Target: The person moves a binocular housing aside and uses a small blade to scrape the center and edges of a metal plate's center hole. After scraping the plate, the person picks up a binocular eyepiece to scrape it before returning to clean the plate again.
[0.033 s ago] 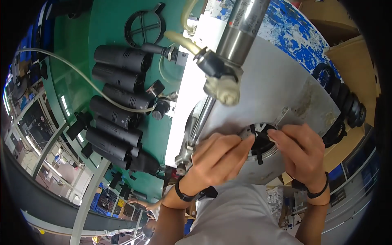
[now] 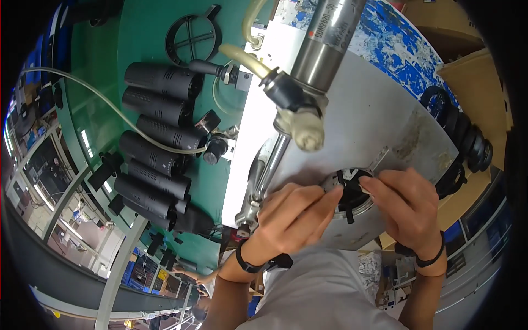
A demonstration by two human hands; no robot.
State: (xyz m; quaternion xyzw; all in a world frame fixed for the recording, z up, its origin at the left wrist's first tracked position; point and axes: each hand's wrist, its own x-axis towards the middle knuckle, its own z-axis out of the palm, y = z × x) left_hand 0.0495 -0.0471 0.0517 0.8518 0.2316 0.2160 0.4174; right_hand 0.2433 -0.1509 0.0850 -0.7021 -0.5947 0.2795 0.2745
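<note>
My left hand is closed, with thumb and fingertips pinched at the left edge of a black plastic part. From the other side, my right hand pinches the same part near its upper right, its fingertips pressed together. The part sits in a round metal holder on a grey metal plate. A short black arm sticks out of the holder toward me. My fingers partly cover the part, so its full shape is hidden.
A steel air cylinder with a hose fitting hangs over the plate, left of my hands. Several black ribbed cylindrical housings and a black ring with crossbars lie on the green bench. Black rings are stacked in cardboard at right.
Both hands stay at the black part, with only a very slight shift in position. The view has moved a little, and a reddish spot now shows beside the rod end near my left wrist.
</note>
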